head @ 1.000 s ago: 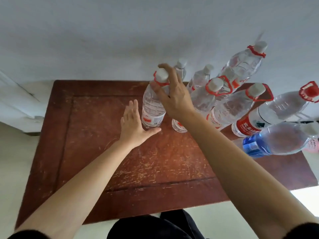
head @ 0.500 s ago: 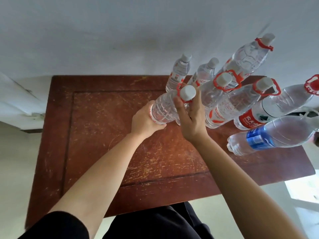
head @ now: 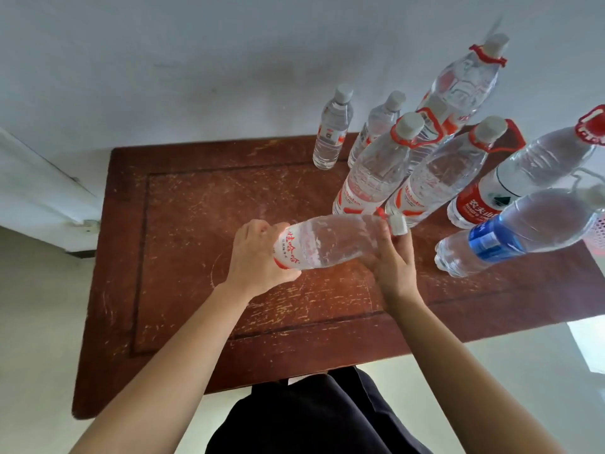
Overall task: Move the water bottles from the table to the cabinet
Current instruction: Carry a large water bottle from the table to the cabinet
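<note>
A clear water bottle (head: 330,244) with a red-and-white label and white cap lies on its side in the air above the worn red-brown table (head: 183,224). My left hand (head: 255,257) grips its base end. My right hand (head: 393,260) holds its neck end from below, fingers curled up by the cap. Several more water bottles stand at the table's back right: two small ones (head: 330,132), taller ones with red carry loops (head: 376,172), and a blue-labelled one (head: 510,237) nearest on the right.
A grey-white wall (head: 229,60) runs behind the table. A white frame or door edge (head: 39,185) sits at the left. Pale floor (head: 32,322) lies on both sides of the table, and a pink mesh item (head: 597,231) shows at the right edge.
The bottle left the table and tipped from upright to lying sideways, and both hands came toward me with it. My left hand went from open beside it to gripping its base.
</note>
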`<action>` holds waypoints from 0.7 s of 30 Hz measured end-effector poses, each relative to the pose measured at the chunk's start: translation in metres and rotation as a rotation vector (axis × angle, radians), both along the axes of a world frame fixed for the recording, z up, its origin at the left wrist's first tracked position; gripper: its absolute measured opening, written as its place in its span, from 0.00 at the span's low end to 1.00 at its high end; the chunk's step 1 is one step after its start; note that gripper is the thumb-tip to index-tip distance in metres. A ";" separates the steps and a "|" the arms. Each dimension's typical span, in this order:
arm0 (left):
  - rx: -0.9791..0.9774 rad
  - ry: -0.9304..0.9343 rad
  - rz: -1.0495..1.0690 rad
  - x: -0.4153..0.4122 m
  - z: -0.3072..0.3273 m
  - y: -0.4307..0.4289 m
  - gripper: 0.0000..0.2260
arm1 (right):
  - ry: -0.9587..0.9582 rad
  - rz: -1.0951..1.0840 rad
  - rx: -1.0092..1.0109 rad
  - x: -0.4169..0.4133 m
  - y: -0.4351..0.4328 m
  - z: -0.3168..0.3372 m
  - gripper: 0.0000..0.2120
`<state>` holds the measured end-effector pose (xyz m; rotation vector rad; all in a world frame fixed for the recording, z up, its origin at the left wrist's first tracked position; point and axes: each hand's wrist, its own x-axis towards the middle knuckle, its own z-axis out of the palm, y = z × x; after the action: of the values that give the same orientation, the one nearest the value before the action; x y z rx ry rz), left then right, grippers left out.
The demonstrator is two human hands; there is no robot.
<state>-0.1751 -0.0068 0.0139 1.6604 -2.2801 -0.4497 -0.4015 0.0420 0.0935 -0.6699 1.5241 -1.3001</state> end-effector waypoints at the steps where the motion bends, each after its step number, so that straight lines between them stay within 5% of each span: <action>1: 0.016 0.025 -0.019 -0.005 -0.002 0.003 0.39 | -0.096 -0.072 0.106 -0.010 0.005 -0.007 0.15; 4: 0.093 -0.021 -0.080 -0.014 -0.002 0.006 0.41 | -0.206 -0.164 0.305 -0.034 0.015 -0.023 0.18; 7: 0.099 -0.163 -0.131 -0.017 -0.001 0.012 0.43 | -0.119 -0.109 0.455 -0.049 0.013 -0.031 0.20; 11: 0.031 -0.290 -0.158 -0.022 -0.007 0.025 0.44 | 0.405 0.145 0.554 -0.045 0.010 -0.028 0.34; 16: 0.109 -0.382 -0.115 -0.026 -0.005 0.023 0.51 | 1.217 0.657 0.271 -0.021 0.024 -0.025 0.27; 21: 0.238 -0.512 -0.113 -0.032 0.005 0.029 0.58 | 1.288 1.027 0.301 -0.018 0.007 -0.051 0.52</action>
<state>-0.2072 0.0226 0.0185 1.9474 -2.7890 -0.3622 -0.4193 0.0492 0.0420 -1.9355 1.7614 0.2917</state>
